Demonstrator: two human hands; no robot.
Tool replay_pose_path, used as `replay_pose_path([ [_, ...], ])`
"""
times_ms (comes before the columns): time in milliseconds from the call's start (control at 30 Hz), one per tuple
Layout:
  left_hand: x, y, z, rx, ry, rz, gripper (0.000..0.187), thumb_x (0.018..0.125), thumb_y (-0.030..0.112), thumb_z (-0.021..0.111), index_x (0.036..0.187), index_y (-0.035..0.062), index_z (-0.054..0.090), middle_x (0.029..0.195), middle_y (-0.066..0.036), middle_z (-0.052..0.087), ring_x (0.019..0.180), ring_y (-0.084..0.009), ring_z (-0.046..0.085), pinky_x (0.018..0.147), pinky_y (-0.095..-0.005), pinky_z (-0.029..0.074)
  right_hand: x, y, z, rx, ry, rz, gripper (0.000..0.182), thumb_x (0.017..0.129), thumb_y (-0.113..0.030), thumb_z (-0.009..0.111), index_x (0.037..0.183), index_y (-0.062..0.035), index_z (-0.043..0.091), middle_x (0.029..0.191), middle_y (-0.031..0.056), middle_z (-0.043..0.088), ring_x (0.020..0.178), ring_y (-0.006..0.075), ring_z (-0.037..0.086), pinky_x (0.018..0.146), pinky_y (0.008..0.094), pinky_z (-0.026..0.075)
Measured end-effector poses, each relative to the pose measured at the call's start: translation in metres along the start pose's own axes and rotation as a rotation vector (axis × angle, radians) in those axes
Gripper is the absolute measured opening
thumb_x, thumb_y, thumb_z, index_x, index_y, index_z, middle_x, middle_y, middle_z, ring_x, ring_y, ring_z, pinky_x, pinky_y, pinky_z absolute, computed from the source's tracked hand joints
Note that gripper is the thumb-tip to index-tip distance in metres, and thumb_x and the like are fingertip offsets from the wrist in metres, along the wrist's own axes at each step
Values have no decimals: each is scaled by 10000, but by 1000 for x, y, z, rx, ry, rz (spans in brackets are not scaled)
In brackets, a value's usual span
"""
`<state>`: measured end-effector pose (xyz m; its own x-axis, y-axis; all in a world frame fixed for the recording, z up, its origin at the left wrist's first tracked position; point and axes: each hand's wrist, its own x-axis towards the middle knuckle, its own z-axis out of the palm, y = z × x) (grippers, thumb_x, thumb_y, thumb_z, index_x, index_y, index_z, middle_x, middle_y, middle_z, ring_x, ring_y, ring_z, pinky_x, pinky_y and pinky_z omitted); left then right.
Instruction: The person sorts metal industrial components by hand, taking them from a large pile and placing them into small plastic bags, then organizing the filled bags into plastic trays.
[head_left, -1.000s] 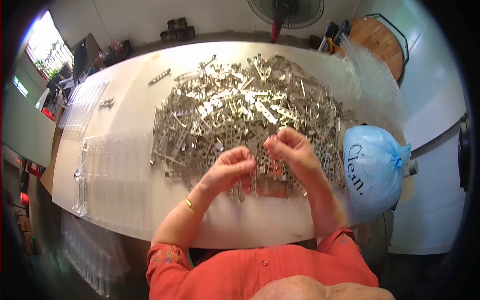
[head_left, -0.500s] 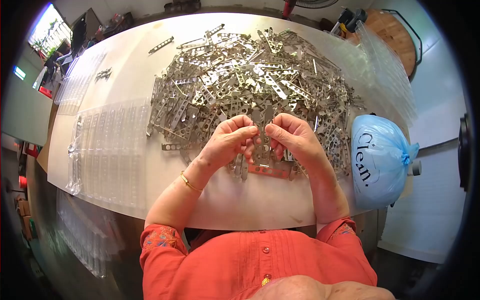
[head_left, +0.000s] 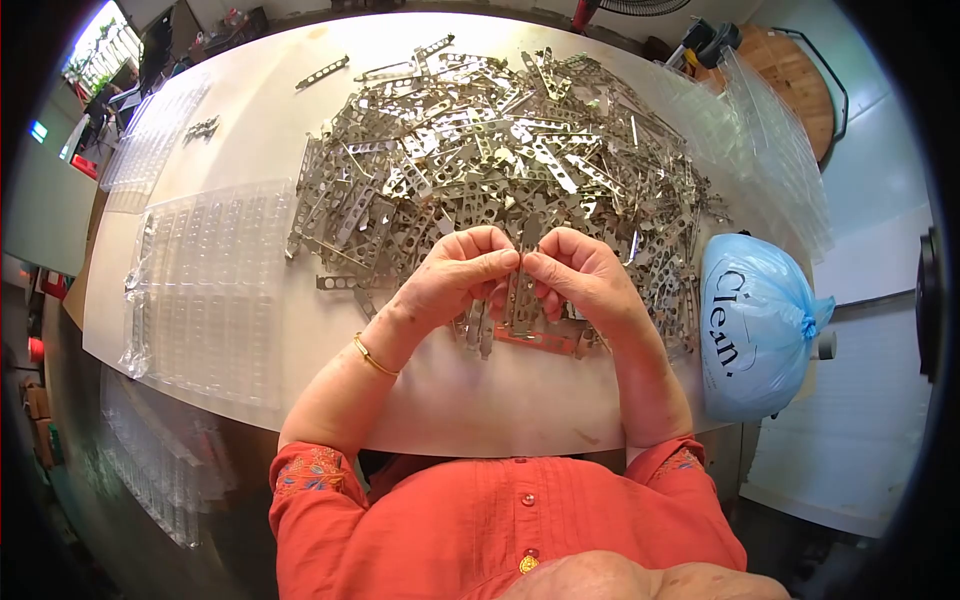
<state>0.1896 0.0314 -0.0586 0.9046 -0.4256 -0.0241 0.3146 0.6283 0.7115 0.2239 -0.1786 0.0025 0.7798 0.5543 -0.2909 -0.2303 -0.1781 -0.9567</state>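
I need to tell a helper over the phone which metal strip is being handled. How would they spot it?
Start at the big heap of perforated metal strips on the white table. At its near edge, the left hand and right hand meet. The held strip stands upright between them, unlike the others lying flat.

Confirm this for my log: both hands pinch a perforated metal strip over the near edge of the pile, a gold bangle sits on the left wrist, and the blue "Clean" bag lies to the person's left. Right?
Not quite. The head view shows the blue bag on the person's right. The rest holds: left hand and right hand pinch the metal strip, with the bangle on the left wrist.
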Motion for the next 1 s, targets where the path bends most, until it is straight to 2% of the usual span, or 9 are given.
replay_pose_path([
  [133,0,1,0,9,-41,-3,130,995,195,644,961,72,624,852,-18,676,701,-100,648,590,-238,521,2,2,1,58,-38,-41,229,968,-238,697,983,-49,569,782,13,647,627,65,587,545,218,472],
  [300,0,-1,-1,41,-10,7,130,996,194,644,948,73,636,900,-12,677,816,-96,642,722,-266,526,-1,-5,6,89,-37,-63,254,964,-221,702,1070,-45,554,795,17,652,647,63,593,558,218,472],
  [400,0,1,1,31,-48,14,175,984,219,666,964,48,637,895,-21,677,788,-96,646,679,-259,540,-3,-4,6,49,-15,-92,289,964,-213,700,1163,-56,561,791,12,652,646,58,588,554,213,463],
  [533,0,0,2,18,-60,0,170,989,221,659,968,54,635,904,-21,678,809,-95,647,705,-256,541,-3,-4,4,-19,9,-163,366,967,-184,689,1302,-94,576,765,-9,646,613,41,554,534,202,422],
  [733,-2,1,4,10,-66,-77,173,993,227,655,971,56,632,931,-27,684,835,-98,656,726,-259,544,-3,-4,4,-18,25,-184,393,966,-164,682,1344,-95,598,722,-32,619,577,26,503,521,195,389],
  [867,-1,3,6,-26,-46,-78,156,991,209,656,983,56,625,955,-39,693,866,-115,673,748,-280,560,-2,-1,2,-29,40,-200,381,967,-154,679,1335,-83,607,722,-43,619,592,22,513,525,195,395],
  [933,-2,4,8,-50,-40,-69,147,991,199,653,987,55,623,959,-45,696,874,-124,680,758,-290,567,0,0,2,-65,58,-241,439,956,-151,696,1369,-73,569,932,5,654,686,34,567,590,199,454],
  [967,-1,3,10,-79,-30,-49,139,993,189,647,987,53,621,958,-53,698,877,-134,685,764,-299,573,0,1,3,-64,56,-241,439,956,-151,696,1369,-73,569,932,5,654,686,34,567,590,199,454],
  [1000,-1,3,11,-108,-20,-28,131,996,180,641,988,52,618,956,-61,699,881,-144,691,771,-309,579,0,2,3,-72,77,-275,528,926,-171,733,1404,-77,530,1104,42,611,808,68,593,679,224,490],
])
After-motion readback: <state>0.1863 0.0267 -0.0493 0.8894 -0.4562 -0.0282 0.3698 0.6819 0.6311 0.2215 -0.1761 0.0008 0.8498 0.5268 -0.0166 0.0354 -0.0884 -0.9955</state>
